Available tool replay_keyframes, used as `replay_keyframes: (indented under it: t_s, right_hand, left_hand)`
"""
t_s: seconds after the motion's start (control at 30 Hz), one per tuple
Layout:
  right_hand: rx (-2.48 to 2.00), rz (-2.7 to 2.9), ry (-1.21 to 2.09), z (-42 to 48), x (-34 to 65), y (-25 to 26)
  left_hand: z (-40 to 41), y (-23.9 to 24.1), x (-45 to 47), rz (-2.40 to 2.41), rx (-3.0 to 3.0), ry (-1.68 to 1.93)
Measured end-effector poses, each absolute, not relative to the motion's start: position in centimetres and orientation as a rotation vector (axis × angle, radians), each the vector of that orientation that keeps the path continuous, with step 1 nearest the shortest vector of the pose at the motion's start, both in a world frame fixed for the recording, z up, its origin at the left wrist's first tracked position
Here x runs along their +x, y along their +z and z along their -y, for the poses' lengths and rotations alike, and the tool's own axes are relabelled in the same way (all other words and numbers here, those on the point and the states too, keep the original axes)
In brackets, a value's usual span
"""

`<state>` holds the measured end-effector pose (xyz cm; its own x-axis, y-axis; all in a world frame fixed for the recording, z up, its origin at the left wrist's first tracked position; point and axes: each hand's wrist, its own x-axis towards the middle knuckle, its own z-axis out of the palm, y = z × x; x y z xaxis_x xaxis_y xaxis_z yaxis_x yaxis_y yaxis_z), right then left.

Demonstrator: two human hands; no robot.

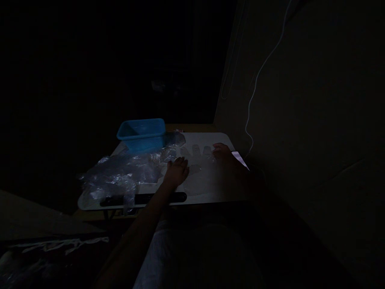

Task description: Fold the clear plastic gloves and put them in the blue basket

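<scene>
The scene is very dark. My left hand [177, 172] rests low over the middle of a white folding table [207, 188], fingers stretched out and nothing seen in its grip. Just right of its fingertips is a small clear piece [195, 169] with a bright glint. My right hand [221, 151] is at the table's right side, finger and thumb apart, pointing left. Close to its fingertips lies a clear, tab-shaped piece [207, 150]; a similar clear piece [196, 150] lies left of that. Their exact kind is too dim to make out. Crumpled clear plastic wrap [129, 172] spreads left of my left hand.
A blue plastic tub [142, 140] stands at the table's back left, beside the wrap. Along the front edge runs a dark slot [144, 198], partly covered by my left forearm. A lit, pale flat object [240, 159] shows beyond the right edge. A white cable [255, 80] hangs along the wall.
</scene>
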<state>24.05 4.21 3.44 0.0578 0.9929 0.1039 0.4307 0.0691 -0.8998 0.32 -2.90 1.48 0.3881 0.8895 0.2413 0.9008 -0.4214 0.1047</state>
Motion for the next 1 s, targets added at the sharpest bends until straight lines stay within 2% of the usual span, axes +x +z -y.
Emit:
replay_keyframes:
  t_s: [0.3,0.37,0.6,0.73,1.0]
  right_hand:
    - [-1.249,1.385,1.037,-1.8,23.6,2.2]
    - [-1.232,1.403,0.957,-1.3,24.0,1.5]
    - [-1.401,1.838,0.358,0.3,24.6,0.3]
    - [-1.473,1.979,0.302,1.2,23.9,0.8]
    - [-1.291,2.202,0.131,1.7,22.9,1.1]
  left_hand:
    - [2.8,1.2,0.4,1.67,-2.576,-0.489]
    - [2.8,1.2,0.4,1.664,-2.579,-0.494]
    - [2.8,1.2,0.3,1.66,-2.579,-0.518]
    - [2.7,1.0,0.3,1.665,-2.574,-0.537]
    - [2.7,1.1,0.3,1.666,-2.584,-0.437]
